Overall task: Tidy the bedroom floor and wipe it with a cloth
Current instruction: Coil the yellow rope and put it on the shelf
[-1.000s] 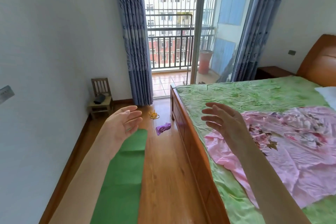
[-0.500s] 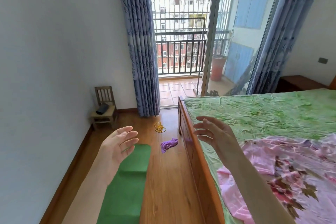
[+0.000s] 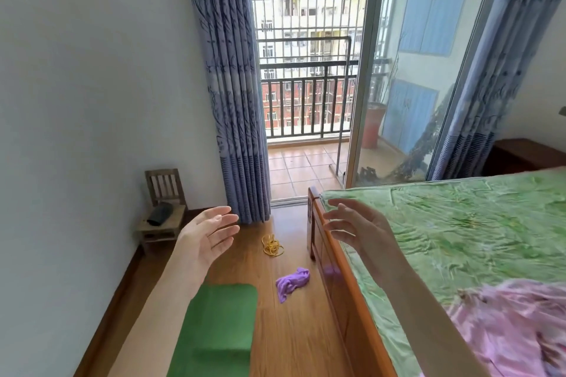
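Nearest, at the bottom edge: a green mat (image 3: 219, 330) lies flat on the wooden floor (image 3: 294, 333), running out of frame. To the right, a pink floral sheet (image 3: 514, 327) is bunched on the near part of the bed, blurred.

Both forearms reach forward, bare. Left hand (image 3: 205, 237) is raised over the floor strip, palm turned inward, fingers (image 3: 225, 219) straight and slightly spread, released, holding nothing. Right hand (image 3: 360, 228) is raised over the bed's foot corner, fingers (image 3: 337, 217) loosely bent and apart, also released, holding nothing. The two hands face each other, well apart.

Floor between mat and bed: a purple cloth (image 3: 292, 283) lies crumpled, just beside the bed frame (image 3: 343, 291), near the mat's far corner. Neither hand touches it. Farther along the same strip, a tangle of yellow rubber bands (image 3: 272, 245) lies on the floor, apart from the cloth.

The bed frame is orange-brown wood; a green patterned bedspread (image 3: 459, 223) covers the mattress.

Against the left wall: a small wooden chair (image 3: 162, 217) with a dark object (image 3: 159, 214) lying on its seat; what it is cannot be told.

Farther: blue patterned curtains (image 3: 229, 101) hang either side of a sliding glass door (image 3: 407, 70), its left half open onto a tiled balcony (image 3: 297, 168) with a dark railing (image 3: 306, 98). A dark wooden nightstand (image 3: 520, 156) stands at the far right. Buildings show beyond the railing.
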Demonstrator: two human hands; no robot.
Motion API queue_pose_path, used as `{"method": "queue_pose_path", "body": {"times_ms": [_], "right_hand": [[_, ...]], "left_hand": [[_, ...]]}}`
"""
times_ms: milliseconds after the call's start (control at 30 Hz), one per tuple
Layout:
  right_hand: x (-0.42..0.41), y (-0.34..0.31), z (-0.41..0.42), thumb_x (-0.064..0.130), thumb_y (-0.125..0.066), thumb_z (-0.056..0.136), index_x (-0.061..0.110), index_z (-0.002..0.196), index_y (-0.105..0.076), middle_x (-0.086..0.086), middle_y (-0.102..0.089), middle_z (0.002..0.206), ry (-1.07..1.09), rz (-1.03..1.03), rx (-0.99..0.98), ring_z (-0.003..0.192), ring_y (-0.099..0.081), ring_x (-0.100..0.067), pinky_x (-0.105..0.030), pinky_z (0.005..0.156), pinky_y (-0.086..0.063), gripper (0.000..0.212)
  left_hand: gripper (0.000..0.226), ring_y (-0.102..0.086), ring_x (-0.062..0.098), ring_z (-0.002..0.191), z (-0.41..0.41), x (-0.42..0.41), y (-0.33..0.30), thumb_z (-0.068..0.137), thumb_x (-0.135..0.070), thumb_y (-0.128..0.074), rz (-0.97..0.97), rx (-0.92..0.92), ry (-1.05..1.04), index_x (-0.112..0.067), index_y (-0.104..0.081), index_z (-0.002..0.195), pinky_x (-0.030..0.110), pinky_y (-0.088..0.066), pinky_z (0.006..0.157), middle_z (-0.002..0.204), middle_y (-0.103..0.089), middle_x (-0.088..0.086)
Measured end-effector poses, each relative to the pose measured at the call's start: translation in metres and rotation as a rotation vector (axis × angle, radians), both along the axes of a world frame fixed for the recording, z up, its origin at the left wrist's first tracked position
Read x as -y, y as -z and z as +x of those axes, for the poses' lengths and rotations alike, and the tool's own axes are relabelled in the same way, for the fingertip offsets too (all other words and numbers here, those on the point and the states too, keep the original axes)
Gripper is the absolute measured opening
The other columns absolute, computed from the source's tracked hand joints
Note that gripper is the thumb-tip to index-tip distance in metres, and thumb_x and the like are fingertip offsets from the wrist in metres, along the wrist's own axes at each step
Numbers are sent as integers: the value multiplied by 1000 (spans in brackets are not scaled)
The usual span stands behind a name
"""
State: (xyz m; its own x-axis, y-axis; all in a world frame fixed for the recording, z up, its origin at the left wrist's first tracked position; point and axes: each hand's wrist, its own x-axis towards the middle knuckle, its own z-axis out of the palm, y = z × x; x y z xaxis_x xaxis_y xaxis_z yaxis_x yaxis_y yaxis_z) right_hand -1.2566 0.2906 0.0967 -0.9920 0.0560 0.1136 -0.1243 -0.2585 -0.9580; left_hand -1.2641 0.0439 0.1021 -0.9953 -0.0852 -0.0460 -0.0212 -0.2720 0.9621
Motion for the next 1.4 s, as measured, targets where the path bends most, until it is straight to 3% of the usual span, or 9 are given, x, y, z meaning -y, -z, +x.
{"method": "queue_pose_path", "body": {"times_ms": [333, 600, 1100, 1267, 1400], "right_hand": [[3, 15, -150, 9, -52, 91, 9, 96, -67, -5, -71, 78, 0, -6, 38, 66, -67, -16, -22, 61, -51, 16], [-21, 12, -287, 9, -52, 92, 10, 97, -66, -4, -71, 78, -73, 14, 16, 68, -66, -15, -22, 63, -52, 15], [-60, 29, -479, 10, -53, 92, 10, 99, -66, -3, -71, 79, -115, 9, 90, 71, -67, -16, -22, 66, -54, 15], [-53, 36, -535, 12, -53, 92, 11, 101, -66, -3, -71, 81, -110, 22, 111, 73, -67, -16, -24, 70, -54, 15], [-42, 39, -583, 11, -53, 92, 10, 99, -65, -4, -70, 81, -81, 14, 112, 71, -67, -15, -22, 66, -53, 15]], "left_hand": [[18, -62, 18, 89, -145, 8, 10, 95, -12, -42, -26, 28, -12, -13, -58, 103, 19, -55, 65, 99, -64, 7], [18, -61, 17, 88, -273, -14, 11, 95, -11, -42, -19, 3, -85, -17, -59, 99, 31, -46, 86, 97, -63, 4], [19, -61, 19, 94, -447, -45, 35, 95, -11, -43, -52, 80, -165, -14, -59, 105, 33, -46, 89, 102, -63, 6], [19, -60, 17, 92, -506, -40, 39, 97, -14, -41, 96, 141, -117, -16, -59, 102, 31, -47, 85, 99, -64, 4], [21, -62, 18, 95, -564, -28, 38, 97, -16, -41, 15, 126, -63, -13, -56, 111, 26, -50, 80, 103, -64, 5]]}}
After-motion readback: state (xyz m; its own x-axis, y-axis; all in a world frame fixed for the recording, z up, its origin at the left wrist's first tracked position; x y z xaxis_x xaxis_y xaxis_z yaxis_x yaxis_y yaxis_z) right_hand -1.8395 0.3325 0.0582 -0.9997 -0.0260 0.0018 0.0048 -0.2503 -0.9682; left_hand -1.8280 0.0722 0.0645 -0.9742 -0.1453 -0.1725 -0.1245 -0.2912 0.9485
